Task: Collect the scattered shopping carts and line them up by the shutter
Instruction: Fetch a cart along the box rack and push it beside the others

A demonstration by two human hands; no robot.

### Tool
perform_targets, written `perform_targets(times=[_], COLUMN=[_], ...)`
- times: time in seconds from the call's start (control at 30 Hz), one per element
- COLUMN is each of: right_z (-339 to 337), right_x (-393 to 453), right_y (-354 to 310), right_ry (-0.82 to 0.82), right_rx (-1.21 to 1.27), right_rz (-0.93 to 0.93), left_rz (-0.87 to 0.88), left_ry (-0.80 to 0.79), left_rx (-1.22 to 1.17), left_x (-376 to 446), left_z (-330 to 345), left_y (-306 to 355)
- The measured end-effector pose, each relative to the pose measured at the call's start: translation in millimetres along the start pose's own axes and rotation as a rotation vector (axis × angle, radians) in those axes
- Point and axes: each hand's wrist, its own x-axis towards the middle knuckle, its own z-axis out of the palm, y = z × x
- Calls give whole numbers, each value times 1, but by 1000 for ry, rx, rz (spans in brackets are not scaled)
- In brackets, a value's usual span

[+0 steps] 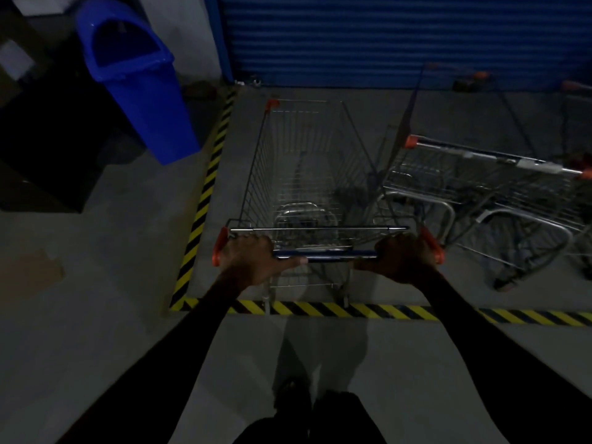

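Both hands, left (pixel 253 256) and right (pixel 405 256), each grip curled tight round cart handle (pixel 325 254), spread wide for steering. Cart (pixel 307 168) nose-on toward far shutter (pixel 400 36), inside striped floor line (pixel 336 309), parked cart (pixel 480 187) just right.

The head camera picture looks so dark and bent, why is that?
Head view: dim light, so the sleeves and lower frame go almost black; the blue shutter and blue bin catch the most light; the wide lens tilts the bin and bows the striped floor tape; the far carts look soft.
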Motion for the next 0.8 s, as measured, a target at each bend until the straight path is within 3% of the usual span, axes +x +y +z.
perform_targets(times=[0.3,0.8], right_z=[-27,-53], right_x=[113,218], right_y=[13,25], right_ry=[80,-37], right_rx=[63,196], right_rz=[-51,-68], left_rz=[-46,-88], left_ry=[-11,-23], left_rx=[25,97], left_x=[110,188], left_z=[-28,-69], left_y=[-20,-26])
